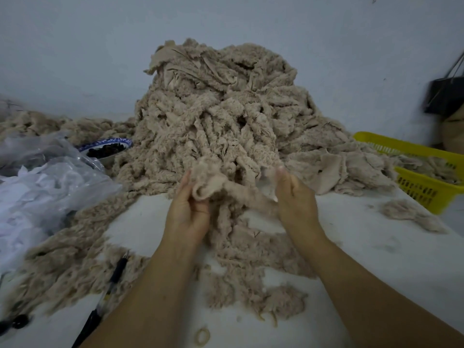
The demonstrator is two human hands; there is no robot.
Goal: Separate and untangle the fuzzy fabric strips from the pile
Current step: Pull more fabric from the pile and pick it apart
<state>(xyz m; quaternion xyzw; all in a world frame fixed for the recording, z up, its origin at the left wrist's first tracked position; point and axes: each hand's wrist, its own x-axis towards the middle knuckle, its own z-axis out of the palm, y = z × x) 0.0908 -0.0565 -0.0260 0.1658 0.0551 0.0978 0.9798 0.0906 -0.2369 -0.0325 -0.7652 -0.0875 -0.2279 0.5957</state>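
A tall pile of beige fuzzy fabric strips [221, 106] rises against the wall at the middle of the white table [376, 259]. In front of it, my left hand [187, 212] grips a bunched end of one fuzzy strip [241, 194]. My right hand [292, 194] pinches the same strip a short way to the right, so it spans between both hands. More strips hang from my hands and trail down onto the table toward me [241, 259]. Where the held strip joins the pile is hidden by other strips.
Crumpled clear plastic bags [45, 182] lie at the left, beside a blue-rimmed bowl of dark pieces [106, 149]. A yellow slotted basket [421, 177] holding strips stands at the right. A black pen [108, 290] lies near my left forearm, and a loose tuft [411, 214] rests right.
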